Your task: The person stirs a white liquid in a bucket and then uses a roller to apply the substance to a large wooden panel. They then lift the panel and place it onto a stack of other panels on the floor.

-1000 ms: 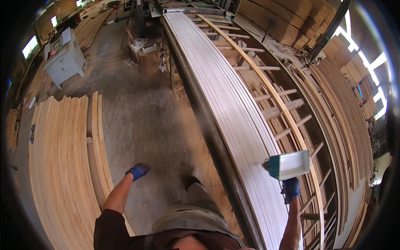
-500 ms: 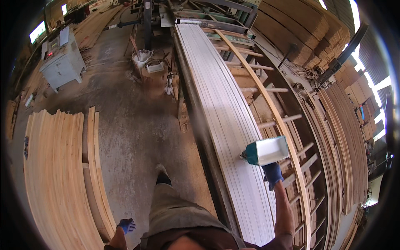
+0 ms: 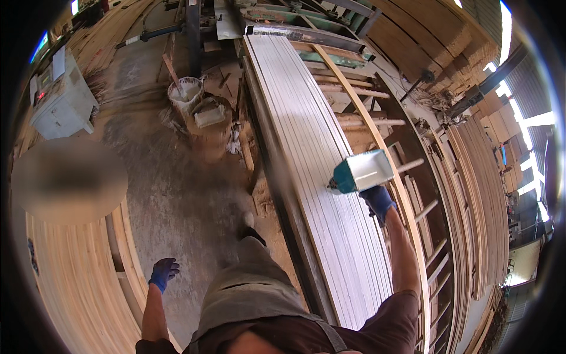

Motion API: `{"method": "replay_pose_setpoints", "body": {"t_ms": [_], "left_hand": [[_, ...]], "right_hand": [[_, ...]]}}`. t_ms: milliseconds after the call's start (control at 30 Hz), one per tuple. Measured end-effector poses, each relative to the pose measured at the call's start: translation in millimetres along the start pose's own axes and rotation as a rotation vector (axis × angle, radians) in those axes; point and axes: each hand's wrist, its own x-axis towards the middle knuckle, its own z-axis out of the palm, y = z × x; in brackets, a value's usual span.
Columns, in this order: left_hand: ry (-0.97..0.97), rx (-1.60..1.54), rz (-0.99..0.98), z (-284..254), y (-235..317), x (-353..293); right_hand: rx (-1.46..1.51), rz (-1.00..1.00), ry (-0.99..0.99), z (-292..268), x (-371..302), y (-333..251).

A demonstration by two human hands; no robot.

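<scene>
My right hand point(image 3: 378, 203), in a blue glove, is closed round the handle of a teal glue spreader point(image 3: 364, 170). The spreader's box-shaped hopper has a white inside, and its lower end is over the right part of a row of long narrow boards point(image 3: 300, 118). Those boards lie side by side, coated white, running away from me. Whether the spreader touches them I cannot tell. My left hand point(image 3: 163, 274), also gloved in blue, hangs free over the floor at my left, holding nothing, fingers loosely apart.
Bare wooden boards point(image 3: 71, 271) are stacked at my left. Ahead stand a white-smeared bucket point(image 3: 185, 94) with a stick and a grey control cabinet point(image 3: 63, 103). A single wooden strip point(image 3: 359, 106) lies across rungs right of the boards. More timber point(image 3: 471, 206) is piled far right.
I have stepped forward along the boards. My right hand has carried the spreader farther along, and my left hand has swung up and forward. A blurred patch now covers the left stack's far end.
</scene>
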Motion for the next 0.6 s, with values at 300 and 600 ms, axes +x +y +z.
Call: {"method": "replay_pose_setpoints", "body": {"t_ms": [300,600], "left_hand": [[0.093,-0.012,-0.161,13,61,111],[0.193,-0.113,-0.108,17,127,110]], "right_hand": [[-0.063,-0.411,0.077,30,356,-151],[0.455,-0.201,0.082,81,552,-341]]}}
